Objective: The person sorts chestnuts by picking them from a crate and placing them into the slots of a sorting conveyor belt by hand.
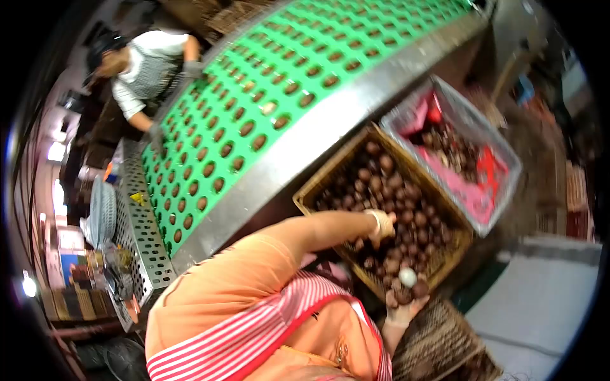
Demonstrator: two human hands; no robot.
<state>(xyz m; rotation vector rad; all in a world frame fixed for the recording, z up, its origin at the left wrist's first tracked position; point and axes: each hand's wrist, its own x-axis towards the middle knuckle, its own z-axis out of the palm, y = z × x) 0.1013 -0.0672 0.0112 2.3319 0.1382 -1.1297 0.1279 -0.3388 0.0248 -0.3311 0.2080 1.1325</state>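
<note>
My left hand (381,227), in a pale glove with bare fingertips, reaches into a wooden crate (329,180) full of dark brown, round, egg-like things (395,190). Its fingers are partly hidden, so whether they grip one I cannot make out. At the crate's near corner my right hand (405,312) is cupped under a few brown egg-like things (403,296). A single whitish egg (407,277) shows against them, just above my fingers.
Beyond the crate slopes a green conveyor (279,105) with brown pieces in its holes and a metal edge (305,140). Across it, a person in grey gloves (155,136) works. A lined grey bin (502,149) stands beside the crate; another crate (438,343) is nearby.
</note>
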